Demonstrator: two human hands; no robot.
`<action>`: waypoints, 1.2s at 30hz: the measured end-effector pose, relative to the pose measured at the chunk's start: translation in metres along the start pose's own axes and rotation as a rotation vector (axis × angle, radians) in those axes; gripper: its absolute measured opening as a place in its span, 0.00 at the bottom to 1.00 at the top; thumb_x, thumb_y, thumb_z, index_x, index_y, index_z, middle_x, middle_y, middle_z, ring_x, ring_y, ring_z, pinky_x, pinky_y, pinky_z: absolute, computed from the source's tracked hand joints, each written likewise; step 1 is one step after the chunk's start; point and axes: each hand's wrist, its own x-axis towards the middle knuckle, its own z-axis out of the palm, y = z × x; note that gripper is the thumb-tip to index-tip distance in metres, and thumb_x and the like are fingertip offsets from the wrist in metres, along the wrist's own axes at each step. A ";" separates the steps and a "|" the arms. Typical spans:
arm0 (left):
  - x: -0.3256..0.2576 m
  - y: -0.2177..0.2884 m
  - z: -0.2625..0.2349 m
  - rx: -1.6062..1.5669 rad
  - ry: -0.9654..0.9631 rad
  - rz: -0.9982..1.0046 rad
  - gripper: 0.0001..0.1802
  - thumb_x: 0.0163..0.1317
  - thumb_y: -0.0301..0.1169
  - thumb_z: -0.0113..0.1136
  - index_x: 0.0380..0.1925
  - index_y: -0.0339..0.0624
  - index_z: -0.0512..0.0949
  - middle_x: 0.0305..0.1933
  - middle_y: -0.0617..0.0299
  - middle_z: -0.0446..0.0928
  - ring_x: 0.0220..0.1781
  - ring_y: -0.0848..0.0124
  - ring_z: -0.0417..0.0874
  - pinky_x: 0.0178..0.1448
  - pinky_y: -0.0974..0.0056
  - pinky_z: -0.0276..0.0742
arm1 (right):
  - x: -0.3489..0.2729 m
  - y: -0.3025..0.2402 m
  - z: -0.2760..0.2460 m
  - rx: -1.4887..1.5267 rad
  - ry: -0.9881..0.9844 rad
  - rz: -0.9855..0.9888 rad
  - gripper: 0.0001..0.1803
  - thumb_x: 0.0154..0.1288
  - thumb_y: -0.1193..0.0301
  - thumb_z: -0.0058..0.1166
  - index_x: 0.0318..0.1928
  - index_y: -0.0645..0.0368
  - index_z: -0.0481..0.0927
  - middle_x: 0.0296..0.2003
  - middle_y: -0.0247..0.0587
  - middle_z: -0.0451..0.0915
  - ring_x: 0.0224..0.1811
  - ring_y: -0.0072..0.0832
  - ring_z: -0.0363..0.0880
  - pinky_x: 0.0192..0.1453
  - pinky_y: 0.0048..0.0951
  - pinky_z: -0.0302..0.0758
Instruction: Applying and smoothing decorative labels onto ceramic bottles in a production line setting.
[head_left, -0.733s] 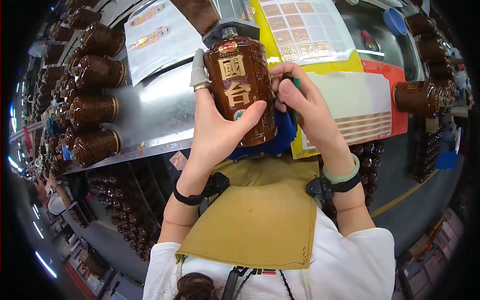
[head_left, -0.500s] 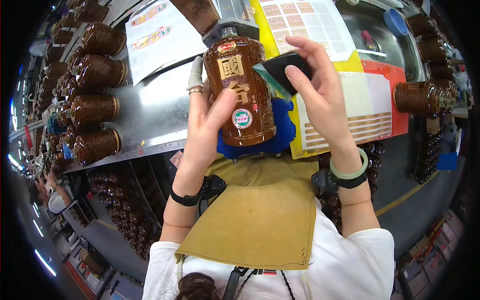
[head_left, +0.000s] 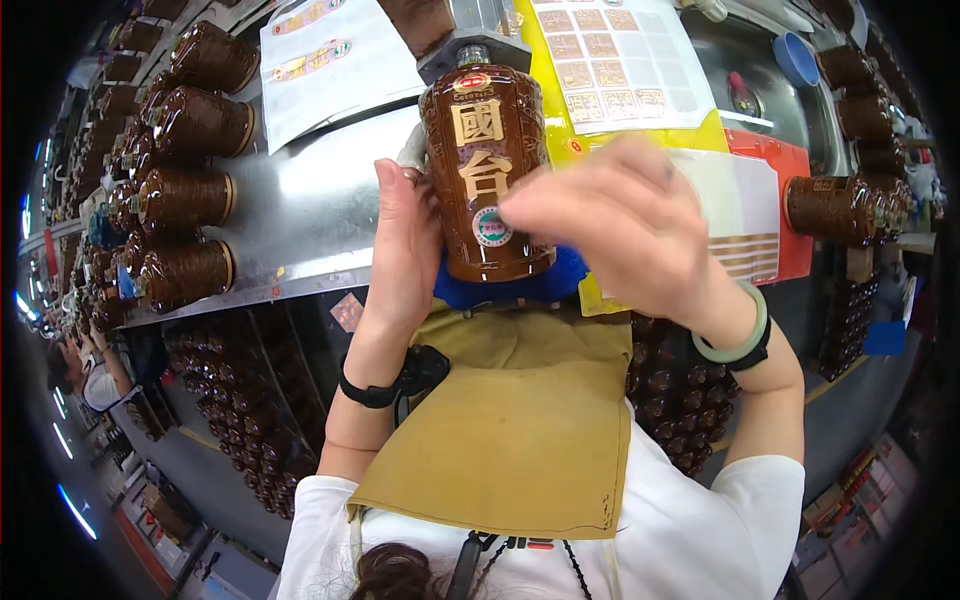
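A brown glazed bottle (head_left: 490,255) with large gold characters, a small red-and-gold oval emblem and a round green-and-white sticker lies face up, its neck toward a grey metal block (head_left: 478,50). Beneath its base is a blue cloth pad (head_left: 560,285). My left hand (head_left: 405,240) grips the bottle's left side, thumb raised, the grey-covered fingertip partly behind it. Over the lower right of the bottle, near the sticker, is my right hand (head_left: 620,225), smeared by motion. Its fingers are curled inward, and anything in them is hidden.
Brown bottles (head_left: 190,195) lie along the left edge of the metal bench, with more (head_left: 830,205) at the right. Sheets of stickers (head_left: 620,70) rest on a yellow board, a red folder (head_left: 795,235) beside it. A blue bowl (head_left: 795,58) stands far right. Another person is far left.
My right hand has swung down and left over the bottle, and the black-and-green flat piece it held no longer shows. My left thumb has lifted off the bottle's front.
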 end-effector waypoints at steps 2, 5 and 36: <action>-0.001 0.004 0.003 0.033 -0.009 -0.006 0.50 0.76 0.69 0.25 0.76 0.34 0.58 0.73 0.48 0.67 0.74 0.60 0.69 0.79 0.53 0.61 | 0.009 0.013 0.005 -0.090 0.029 -0.069 0.15 0.51 0.70 0.62 0.42 0.52 0.86 0.41 0.29 0.85 0.36 0.29 0.78 0.40 0.30 0.76; 0.002 -0.001 -0.001 -0.013 0.009 0.019 0.53 0.75 0.70 0.21 0.79 0.32 0.50 0.77 0.45 0.63 0.78 0.56 0.65 0.81 0.52 0.56 | 0.004 -0.006 0.012 -0.070 -0.067 -0.135 0.14 0.50 0.69 0.61 0.40 0.51 0.85 0.37 0.29 0.81 0.36 0.29 0.76 0.40 0.31 0.75; -0.019 -0.025 -0.029 1.041 -0.065 0.727 0.39 0.63 0.66 0.57 0.65 0.52 0.81 0.79 0.32 0.55 0.77 0.36 0.63 0.76 0.43 0.64 | 0.029 0.028 -0.012 -0.153 0.202 0.248 0.15 0.59 0.82 0.69 0.47 0.64 0.84 0.39 0.41 0.86 0.35 0.28 0.84 0.39 0.26 0.81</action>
